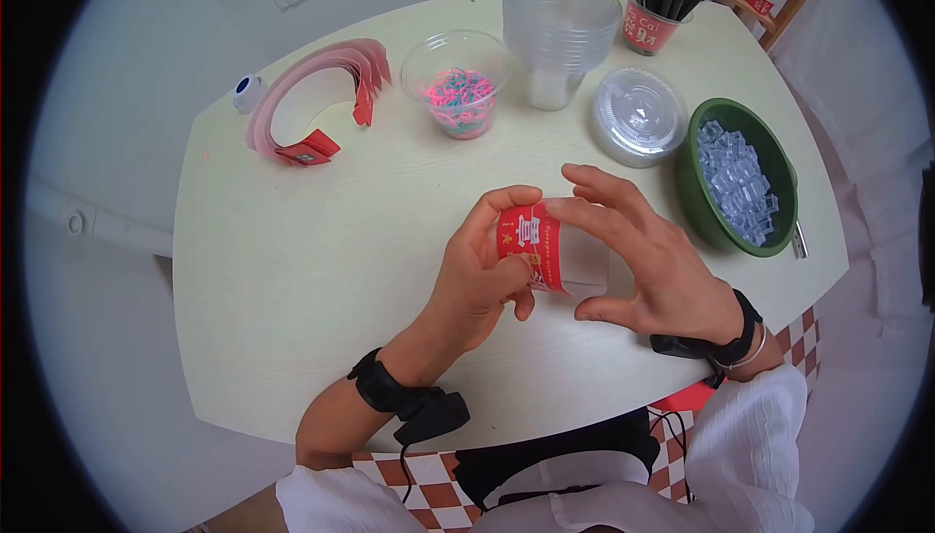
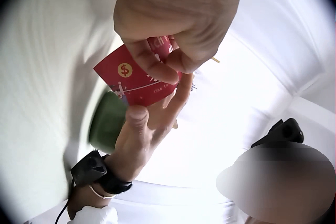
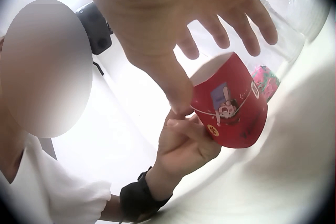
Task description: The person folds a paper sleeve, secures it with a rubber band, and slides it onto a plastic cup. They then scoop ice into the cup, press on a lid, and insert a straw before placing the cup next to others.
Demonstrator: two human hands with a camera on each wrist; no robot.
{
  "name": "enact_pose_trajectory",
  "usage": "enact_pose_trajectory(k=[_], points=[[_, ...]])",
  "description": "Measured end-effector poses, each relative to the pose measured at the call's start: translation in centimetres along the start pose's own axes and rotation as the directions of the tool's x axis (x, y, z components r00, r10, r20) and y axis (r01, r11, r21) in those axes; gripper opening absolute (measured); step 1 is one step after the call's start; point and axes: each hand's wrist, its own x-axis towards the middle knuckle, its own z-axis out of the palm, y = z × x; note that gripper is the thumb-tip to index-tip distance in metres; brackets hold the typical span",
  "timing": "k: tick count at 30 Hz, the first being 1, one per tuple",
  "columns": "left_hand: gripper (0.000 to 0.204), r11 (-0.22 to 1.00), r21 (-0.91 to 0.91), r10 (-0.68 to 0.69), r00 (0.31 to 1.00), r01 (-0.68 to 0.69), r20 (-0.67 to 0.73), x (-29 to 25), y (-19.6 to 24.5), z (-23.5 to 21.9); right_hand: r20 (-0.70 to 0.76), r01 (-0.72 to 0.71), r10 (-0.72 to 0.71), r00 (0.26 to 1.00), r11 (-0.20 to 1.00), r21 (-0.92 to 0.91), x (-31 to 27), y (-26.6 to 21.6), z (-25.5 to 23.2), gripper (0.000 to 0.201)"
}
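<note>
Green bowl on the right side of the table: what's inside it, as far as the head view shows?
Clear, ice-like cubes are heaped inside the green bowl. Whatever lies beneath the top ones cannot be seen; the heap covers it.

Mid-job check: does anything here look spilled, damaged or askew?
Nothing stands out. The pink and teal bits sit inside their clear cup, the clear cubes inside the green bowl, and the stacked cups stand upright. The red paper sleeve in the left hand shows no visible tear.
</note>
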Motion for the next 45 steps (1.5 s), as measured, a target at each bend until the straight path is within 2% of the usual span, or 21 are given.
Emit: enact_pose_trajectory(k=[3,6,9,12,15,18,21,24,27,33,37,39,45], points=[[0.055,0.998,-0.055,-0.025,0.999,0.026,0.020,0.2,-0.1,-0.4,-0.091,0.081,-0.074,0.993,0.994,0.076,0.1,-0.4,-0.5,0.071],[0.059,0.993,-0.080,-0.086,0.996,0.088,0.036,0.3,0.1,-0.1,-0.178,0.179,-0.210,0.961,0.968,-0.174,0.2,0.2,-1.1,0.054],[0.066,0.986,-0.145,-0.071,0.991,0.087,0.114,0.6,-0.5,-0.1,-0.111,0.229,-0.260,0.959,0.945,-0.234,0.2,1.0,-0.8,0.035],[0.069,0.997,0.007,-0.074,0.983,0.074,0.169,0.3,0.2,0.2,-0.173,0.161,-0.211,0.962,0.951,-0.265,-0.1,1.0,-1.0,0.026],[0.070,0.950,0.294,-0.150,0.980,0.107,0.131,0.3,0.9,0.1,-0.149,0.065,-0.128,0.981,0.927,-0.369,-0.5,0.8,-1.9,0.024],[0.067,0.961,0.238,-0.174,0.977,0.142,0.122,0.3,1.4,0.4,-0.131,0.250,-0.323,0.937,0.885,-0.392,-0.2,1.1,-1.7,0.022],[0.063,0.964,0.228,-0.175,0.969,0.133,0.174,0.1,1.4,1.0,-0.027,0.368,-0.428,0.903,0.804,-0.467,-0.3,0.5,-0.7,0.021],[0.058,0.920,0.388,-0.142,0.970,0.055,0.200,-0.1,1.6,1.1,0.042,0.368,-0.411,0.911,0.761,-0.535,-0.5,0.9,-0.7,0.019],[0.053,0.808,0.588,-0.184,0.965,0.041,0.186,0.1,1.8,0.4,0.057,0.358,-0.399,0.915,0.743,-0.566,-0.5,1.2,-0.6,0.018],[0.039,0.853,0.521,-0.104,0.989,0.036,0.103,0.2,2.0,0.1,0.086,0.392,-0.420,0.904,0.731,-0.559,-0.4,0.6,-0.7,0.014],[0.038,0.887,0.461,-0.086,0.992,0.034,0.092,0.1,1.6,0.4,0.153,0.411,-0.395,0.906,0.732,-0.543,-0.4,0.3,-0.9,0.013],[0.038,0.896,0.442,-0.085,0.992,0.034,0.097,-0.1,1.7,0.5,0.141,0.413,-0.402,0.905,0.748,-0.520,-0.3,0.5,-0.7,0.013],[0.046,0.833,0.550,-0.158,0.979,0.062,0.130,-0.7,2.1,1.5,0.073,0.396,-0.406,0.911,0.810,-0.433,0.1,0.5,-0.4,0.014]])
